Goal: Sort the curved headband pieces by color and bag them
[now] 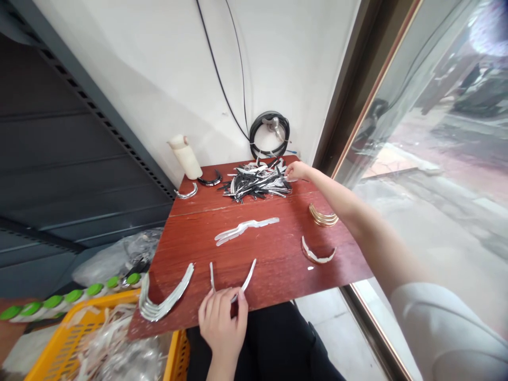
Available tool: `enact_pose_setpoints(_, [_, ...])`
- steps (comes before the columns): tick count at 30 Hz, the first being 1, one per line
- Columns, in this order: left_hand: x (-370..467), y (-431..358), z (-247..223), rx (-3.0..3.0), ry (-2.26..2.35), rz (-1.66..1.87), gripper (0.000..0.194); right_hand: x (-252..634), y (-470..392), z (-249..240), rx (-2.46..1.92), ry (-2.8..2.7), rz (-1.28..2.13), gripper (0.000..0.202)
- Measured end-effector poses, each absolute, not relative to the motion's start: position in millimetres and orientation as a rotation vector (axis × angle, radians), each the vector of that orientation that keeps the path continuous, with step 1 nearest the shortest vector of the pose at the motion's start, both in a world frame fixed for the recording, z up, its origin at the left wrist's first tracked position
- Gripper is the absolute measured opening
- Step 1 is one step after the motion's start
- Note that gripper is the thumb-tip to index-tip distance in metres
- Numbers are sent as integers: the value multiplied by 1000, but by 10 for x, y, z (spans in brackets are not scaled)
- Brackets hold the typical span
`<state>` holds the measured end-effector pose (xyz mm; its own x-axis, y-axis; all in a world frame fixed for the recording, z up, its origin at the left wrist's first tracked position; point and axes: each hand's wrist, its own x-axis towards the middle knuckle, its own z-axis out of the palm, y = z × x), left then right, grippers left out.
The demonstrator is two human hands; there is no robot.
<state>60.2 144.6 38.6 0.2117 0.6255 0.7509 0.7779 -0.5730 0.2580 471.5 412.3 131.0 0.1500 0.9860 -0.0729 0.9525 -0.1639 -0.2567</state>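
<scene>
My left hand [224, 317] is closed at the table's front edge over the middle of a curved silver strip [248, 276], whose two ends point away from me. At the far right of the table, my right hand [297, 170] has its fingers drawn together at the edge of a heap of black and silver strips [257, 182]; what they pinch is too small to make out. Nested silver curved strips [164, 307] lie left of my left hand. Pale wavy strips [246, 228] rest flat in the middle of the table.
The red-brown table [190, 222] also bears gold curved strips [322, 218], a white-edged curved strip [318, 257], a black curved bundle [210, 180], a small silver one [186, 192] and a cream bottle [186, 157]. A yellow basket [59, 344] stands lower left. Glass borders the right side.
</scene>
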Motion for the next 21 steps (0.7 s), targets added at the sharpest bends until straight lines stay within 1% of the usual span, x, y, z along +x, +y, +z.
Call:
enact_pose_setpoints(6, [606,1446,388,-2306,-1356,-1311,4,4491,4190,1606,-2263,-2035,236,19])
enact_pose_setpoints(10, [603,1448,385,-2308,-1369,-1323,4,4315,4215,1737,-2311,-2043,190,24])
enact_pose_setpoints(14, [605,1449,392,-2311,-1356,-1350,4,4276,4191,1842,-2280,-2067,260,20])
enact_pose_setpoints(21, [603,1429,423,-2332,-1370,-1369,4,4501,4079,1946,-2196,-2030,355,20])
